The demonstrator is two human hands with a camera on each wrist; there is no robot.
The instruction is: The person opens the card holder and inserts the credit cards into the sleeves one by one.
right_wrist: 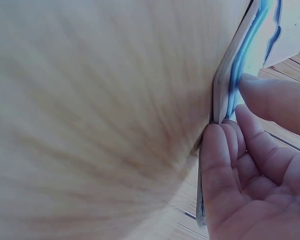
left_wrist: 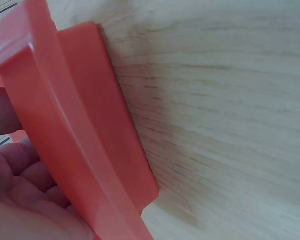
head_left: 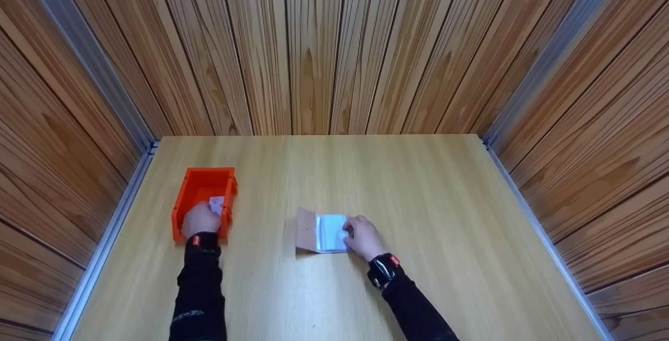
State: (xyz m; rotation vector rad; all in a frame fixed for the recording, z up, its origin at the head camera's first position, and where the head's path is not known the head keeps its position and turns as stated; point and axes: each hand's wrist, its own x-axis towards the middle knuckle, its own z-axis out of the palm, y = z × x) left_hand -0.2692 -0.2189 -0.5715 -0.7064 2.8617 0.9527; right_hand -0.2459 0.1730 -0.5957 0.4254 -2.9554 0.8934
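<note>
My left hand (head_left: 201,218) reaches over the near end of an orange plastic bin (head_left: 230,173), its fingers curled inside. Just past the fingers is a small white piece with purplish print (head_left: 216,204); I cannot tell whether the hand holds it. In the left wrist view, the bin's wall (left_wrist: 85,125) hides part of the fingers. My right hand (head_left: 366,237) pinches the right edge of a thin booklet-like item (head_left: 330,232), light blue and shiny inside. Its brown cover (head_left: 305,230) lies folded out to the left. In the right wrist view, the thumb (right_wrist: 277,97) rests on the blue face, other fingers at the lower edge.
The light wooden table (head_left: 418,189) carries the bin on the left and the booklet-like item near the middle. Wood-plank walls (head_left: 313,48) stand at the back and both sides, with metal rails (head_left: 543,231) along the table's side edges.
</note>
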